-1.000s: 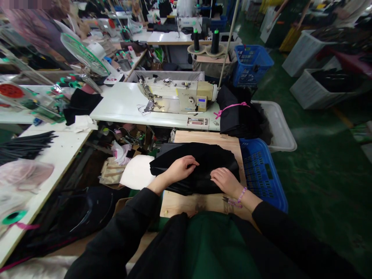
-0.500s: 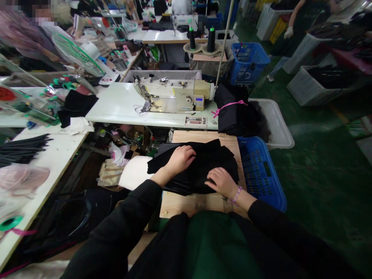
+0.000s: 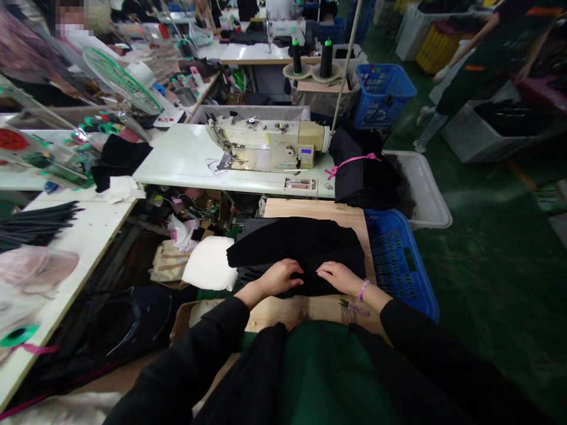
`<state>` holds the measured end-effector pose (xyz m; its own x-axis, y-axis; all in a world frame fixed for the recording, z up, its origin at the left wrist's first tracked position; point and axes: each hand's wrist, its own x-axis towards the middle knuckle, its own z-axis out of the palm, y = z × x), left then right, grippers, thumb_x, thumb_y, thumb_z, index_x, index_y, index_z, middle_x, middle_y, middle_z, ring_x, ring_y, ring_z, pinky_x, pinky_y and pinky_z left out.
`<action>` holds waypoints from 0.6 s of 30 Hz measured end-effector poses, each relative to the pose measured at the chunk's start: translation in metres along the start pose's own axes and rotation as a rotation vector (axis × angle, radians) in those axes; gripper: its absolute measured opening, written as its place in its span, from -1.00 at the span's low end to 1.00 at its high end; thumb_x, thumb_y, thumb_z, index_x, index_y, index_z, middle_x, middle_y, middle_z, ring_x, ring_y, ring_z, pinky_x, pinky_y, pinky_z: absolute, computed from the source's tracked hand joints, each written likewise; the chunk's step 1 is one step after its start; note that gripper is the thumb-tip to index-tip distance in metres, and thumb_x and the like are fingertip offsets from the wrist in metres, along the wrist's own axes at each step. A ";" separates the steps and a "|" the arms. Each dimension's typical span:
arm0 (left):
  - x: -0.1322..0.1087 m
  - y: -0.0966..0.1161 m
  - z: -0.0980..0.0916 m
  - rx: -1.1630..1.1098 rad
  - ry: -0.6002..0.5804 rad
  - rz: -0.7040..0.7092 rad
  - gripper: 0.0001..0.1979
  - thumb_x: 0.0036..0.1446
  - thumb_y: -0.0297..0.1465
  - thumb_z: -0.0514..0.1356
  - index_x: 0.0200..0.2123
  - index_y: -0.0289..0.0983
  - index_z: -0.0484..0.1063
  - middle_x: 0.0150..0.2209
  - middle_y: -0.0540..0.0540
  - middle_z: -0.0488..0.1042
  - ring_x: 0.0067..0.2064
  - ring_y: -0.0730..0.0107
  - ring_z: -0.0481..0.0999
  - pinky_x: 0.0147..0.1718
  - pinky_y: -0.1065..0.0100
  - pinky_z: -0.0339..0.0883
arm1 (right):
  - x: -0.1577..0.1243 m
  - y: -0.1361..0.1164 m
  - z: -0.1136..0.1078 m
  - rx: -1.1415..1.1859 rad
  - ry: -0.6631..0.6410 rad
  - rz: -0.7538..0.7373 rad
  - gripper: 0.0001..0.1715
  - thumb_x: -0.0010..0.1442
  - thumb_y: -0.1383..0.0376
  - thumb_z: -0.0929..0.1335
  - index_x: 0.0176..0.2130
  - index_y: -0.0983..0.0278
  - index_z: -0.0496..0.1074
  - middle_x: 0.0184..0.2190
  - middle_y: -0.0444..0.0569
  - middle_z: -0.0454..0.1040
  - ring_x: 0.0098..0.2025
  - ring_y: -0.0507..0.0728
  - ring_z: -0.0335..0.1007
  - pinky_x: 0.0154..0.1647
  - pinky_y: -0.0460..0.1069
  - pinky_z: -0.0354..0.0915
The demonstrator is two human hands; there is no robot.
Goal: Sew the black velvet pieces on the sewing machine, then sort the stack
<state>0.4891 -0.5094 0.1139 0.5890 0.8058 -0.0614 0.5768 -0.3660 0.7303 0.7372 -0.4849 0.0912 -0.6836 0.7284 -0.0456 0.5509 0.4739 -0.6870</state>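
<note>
Now both hands point(image 3: 310, 276) press black fabric's point(image 3: 296, 245) near edge.

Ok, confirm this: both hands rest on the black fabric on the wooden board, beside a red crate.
Wrong colour: the head view shows the crate is blue, not red. The left hand and right hand do rest on the black fabric on the wooden board.

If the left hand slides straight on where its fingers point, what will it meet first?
Most likely the right hand. The left hand rests on the flat black fabric piece, its fingers aimed across at it, with only cloth between them.
</note>
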 end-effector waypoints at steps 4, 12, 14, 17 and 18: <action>-0.005 -0.014 0.011 -0.154 -0.004 -0.140 -0.82 0.22 -0.48 0.12 -0.23 -0.29 0.53 -0.23 -0.12 0.59 -0.16 0.32 0.56 -0.09 0.31 0.40 | -0.002 -0.002 -0.004 0.042 0.007 0.019 -0.76 0.28 0.42 0.30 -0.21 0.21 0.56 -0.21 -0.04 0.62 -0.17 0.14 0.57 -0.11 0.02 0.44; -0.005 -0.004 -0.001 -0.182 0.057 -0.203 -0.85 0.24 -0.38 0.12 -0.22 -0.27 0.47 -0.29 -0.07 0.54 -0.25 0.35 0.53 -0.20 0.34 0.40 | -0.012 -0.014 -0.006 0.001 0.068 -0.060 -0.63 0.15 0.57 0.28 -0.12 0.23 0.47 -0.24 -0.04 0.58 -0.22 0.10 0.54 -0.17 0.01 0.45; -0.006 0.000 -0.001 -0.077 0.017 -0.097 -0.86 0.14 -0.38 0.24 -0.22 -0.27 0.48 -0.23 -0.10 0.53 -0.18 0.30 0.52 -0.15 0.32 0.39 | -0.016 -0.016 -0.006 -0.048 0.082 -0.118 -0.67 0.17 0.55 0.27 -0.15 0.25 0.47 -0.26 -0.01 0.56 -0.20 0.12 0.50 -0.16 0.04 0.44; -0.010 0.005 0.003 0.103 -0.046 0.030 -0.87 0.10 -0.52 0.22 -0.25 -0.27 0.47 -0.25 -0.10 0.51 -0.19 0.31 0.51 -0.16 0.34 0.37 | -0.024 -0.019 -0.005 -0.130 0.078 -0.223 -0.71 0.21 0.53 0.26 -0.17 0.27 0.47 -0.27 0.03 0.54 -0.19 0.16 0.45 -0.14 0.07 0.41; -0.012 0.008 0.004 0.152 -0.049 0.056 -0.86 0.11 -0.56 0.18 -0.26 -0.27 0.46 -0.26 -0.10 0.51 -0.20 0.31 0.50 -0.18 0.35 0.37 | -0.027 -0.020 -0.004 -0.157 0.077 -0.252 -0.71 0.22 0.52 0.25 -0.16 0.28 0.47 -0.27 0.04 0.54 -0.19 0.17 0.43 -0.15 0.07 0.40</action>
<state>0.4887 -0.5241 0.1171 0.6475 0.7598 -0.0588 0.6188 -0.4792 0.6225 0.7464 -0.5117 0.1090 -0.7733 0.6104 0.1713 0.4397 0.7111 -0.5487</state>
